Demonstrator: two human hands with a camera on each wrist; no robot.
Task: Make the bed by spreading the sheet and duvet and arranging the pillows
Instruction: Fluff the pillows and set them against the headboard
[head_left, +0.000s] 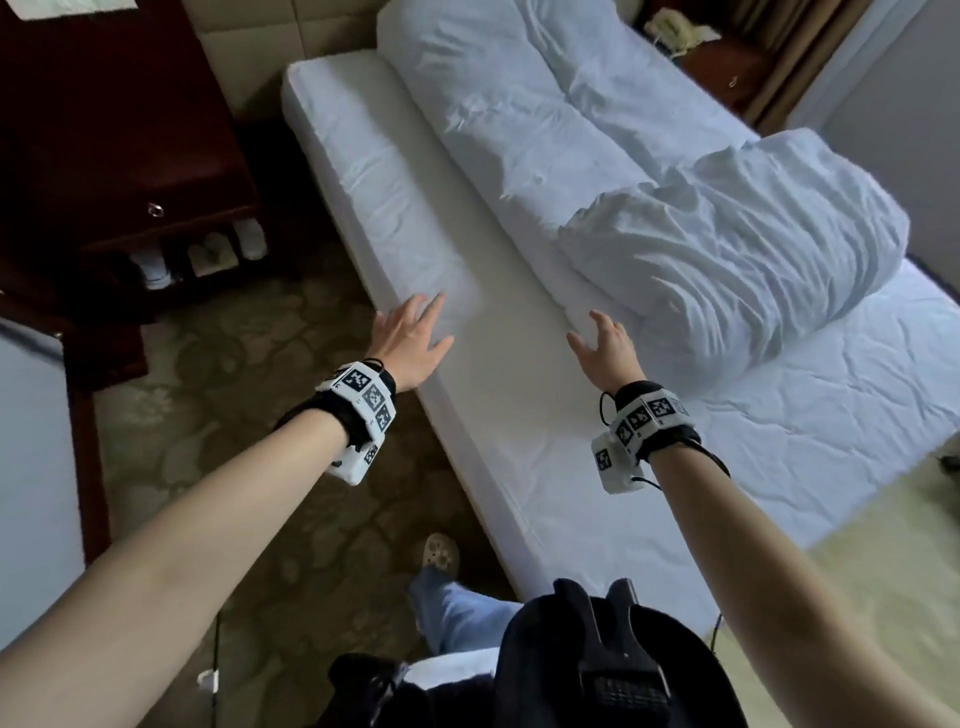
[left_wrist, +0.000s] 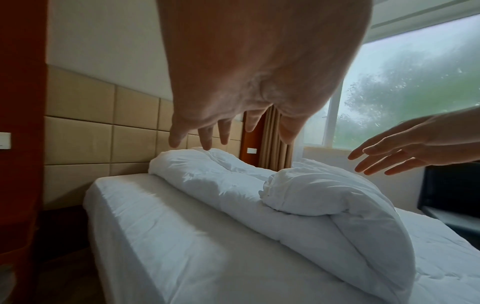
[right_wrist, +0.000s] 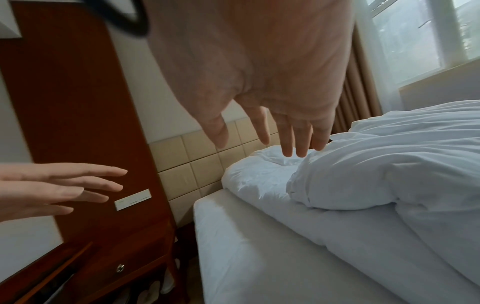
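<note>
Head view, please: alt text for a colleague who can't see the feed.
Both hands reach out open and empty over the near side of a bed, the left hand above the mattress edge and the right hand just short of a white duvet lying folded and bunched along the middle. The fitted sheet is on; a dark wooden nightstand stands to the left.

The white duvet (head_left: 649, 171) lay bunched in a long, rumpled roll down the middle of the bed, running from the far headboard end toward the near right, its near end folded back on itself into a thick, creased mound (head_left: 753, 249). Under it the white sheet (head_left: 395, 208) covered the mattress, fairly smooth along the bare left strip and over the left edge, and more wrinkled on the near right part beyond the mound. No separate pillow could be told apart from the bunched bedding.
</note>
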